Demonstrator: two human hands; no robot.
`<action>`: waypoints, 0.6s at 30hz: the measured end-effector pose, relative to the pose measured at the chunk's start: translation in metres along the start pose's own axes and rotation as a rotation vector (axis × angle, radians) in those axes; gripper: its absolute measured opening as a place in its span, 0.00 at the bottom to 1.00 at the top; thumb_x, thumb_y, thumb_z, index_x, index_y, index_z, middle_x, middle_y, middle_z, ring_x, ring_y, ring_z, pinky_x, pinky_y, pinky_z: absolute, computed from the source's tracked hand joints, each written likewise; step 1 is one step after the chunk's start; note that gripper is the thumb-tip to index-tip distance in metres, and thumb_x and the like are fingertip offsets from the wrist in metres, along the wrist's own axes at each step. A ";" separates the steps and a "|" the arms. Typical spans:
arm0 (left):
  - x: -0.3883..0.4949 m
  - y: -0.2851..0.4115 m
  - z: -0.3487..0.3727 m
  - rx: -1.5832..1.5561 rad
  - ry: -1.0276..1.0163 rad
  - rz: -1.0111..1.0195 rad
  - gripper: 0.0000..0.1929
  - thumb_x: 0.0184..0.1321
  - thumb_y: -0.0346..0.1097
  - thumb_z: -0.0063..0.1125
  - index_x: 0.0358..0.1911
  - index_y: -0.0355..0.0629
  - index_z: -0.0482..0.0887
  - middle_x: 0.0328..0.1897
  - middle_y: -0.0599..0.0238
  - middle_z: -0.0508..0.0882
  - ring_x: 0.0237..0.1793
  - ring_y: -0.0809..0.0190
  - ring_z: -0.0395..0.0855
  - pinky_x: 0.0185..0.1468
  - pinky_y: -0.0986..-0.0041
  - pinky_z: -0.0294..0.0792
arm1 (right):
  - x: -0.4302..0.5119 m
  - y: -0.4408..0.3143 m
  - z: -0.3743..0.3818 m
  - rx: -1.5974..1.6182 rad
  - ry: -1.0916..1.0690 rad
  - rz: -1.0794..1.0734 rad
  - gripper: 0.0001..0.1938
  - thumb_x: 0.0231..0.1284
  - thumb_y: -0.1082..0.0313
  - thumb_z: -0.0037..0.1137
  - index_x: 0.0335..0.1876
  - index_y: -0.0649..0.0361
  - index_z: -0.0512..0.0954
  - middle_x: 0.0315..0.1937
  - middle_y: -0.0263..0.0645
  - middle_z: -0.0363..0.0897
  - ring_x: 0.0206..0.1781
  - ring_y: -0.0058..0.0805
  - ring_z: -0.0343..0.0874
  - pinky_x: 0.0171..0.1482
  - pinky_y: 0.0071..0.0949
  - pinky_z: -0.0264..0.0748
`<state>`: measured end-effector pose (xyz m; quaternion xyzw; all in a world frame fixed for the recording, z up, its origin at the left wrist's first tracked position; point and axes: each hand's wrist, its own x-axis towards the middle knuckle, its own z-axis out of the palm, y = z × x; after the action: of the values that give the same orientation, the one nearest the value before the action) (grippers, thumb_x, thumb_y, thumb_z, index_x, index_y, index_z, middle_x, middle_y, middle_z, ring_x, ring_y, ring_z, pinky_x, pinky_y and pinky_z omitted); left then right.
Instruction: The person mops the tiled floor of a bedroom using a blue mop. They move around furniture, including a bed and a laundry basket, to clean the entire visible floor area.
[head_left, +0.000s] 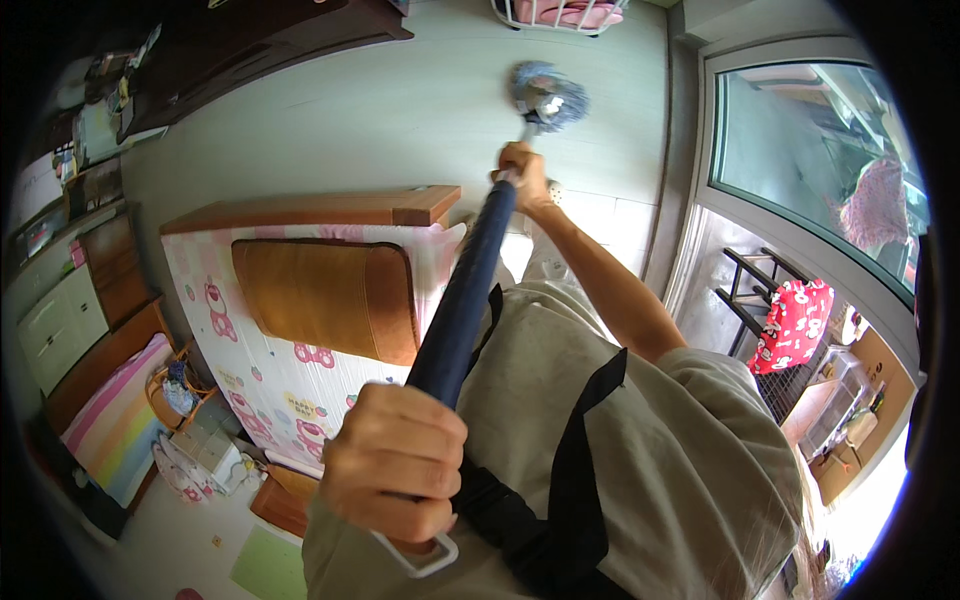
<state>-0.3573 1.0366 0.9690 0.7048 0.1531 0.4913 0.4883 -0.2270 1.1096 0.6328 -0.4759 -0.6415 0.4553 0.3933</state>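
Note:
A mop with a dark blue grip (469, 289) runs slantwise up the view, away from my body. Its grey string head (550, 97) rests on the pale tiled floor and looks blurred. My left hand (397, 459) is closed round the top end of the grip, close to my torso, with a white hanging loop (420, 555) sticking out below the fist. Further down the pole, my right hand (523, 174) holds the shaft just above the mop head, arm stretched out. Part of my feet shows behind the pole.
Left of me stands a bed with a wooden footboard (315, 208), printed sheet (202, 285) and brown pillow (326, 296). Dark wooden furniture (255, 56) lines the upper left. A white wire basket (559, 19) is ahead. A glass door (810, 135) and stool (750, 281) are right.

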 end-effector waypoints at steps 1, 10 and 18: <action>-0.008 0.009 0.003 0.070 0.062 0.001 0.08 0.34 0.25 0.53 0.10 0.42 0.66 0.09 0.68 0.69 0.09 0.68 0.67 0.15 0.79 0.66 | 0.005 -0.008 0.024 0.057 -0.046 -0.057 0.07 0.30 0.72 0.52 0.15 0.64 0.66 0.17 0.43 0.66 0.29 0.39 0.65 0.33 0.30 0.63; -0.063 0.049 -0.006 0.542 0.389 -0.211 0.14 0.40 0.37 0.63 0.18 0.44 0.68 0.11 0.70 0.72 0.10 0.68 0.70 0.18 0.80 0.68 | -0.003 -0.056 0.188 0.103 -0.732 -0.086 0.06 0.34 0.71 0.50 0.23 0.62 0.74 0.26 0.46 0.74 0.36 0.44 0.74 0.34 0.36 0.70; -0.078 0.086 -0.003 0.652 0.596 -0.085 0.13 0.47 0.46 0.48 0.19 0.48 0.62 0.10 0.77 0.65 0.12 0.74 0.63 0.24 0.80 0.57 | -0.033 -0.102 0.155 -0.027 -0.843 -0.053 0.07 0.35 0.69 0.53 0.26 0.57 0.77 0.26 0.42 0.76 0.34 0.42 0.76 0.35 0.36 0.72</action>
<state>-0.4188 0.9429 0.9989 0.6427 0.4628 0.5787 0.1946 -0.3903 1.0321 0.6850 -0.2365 -0.7643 0.5913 0.1018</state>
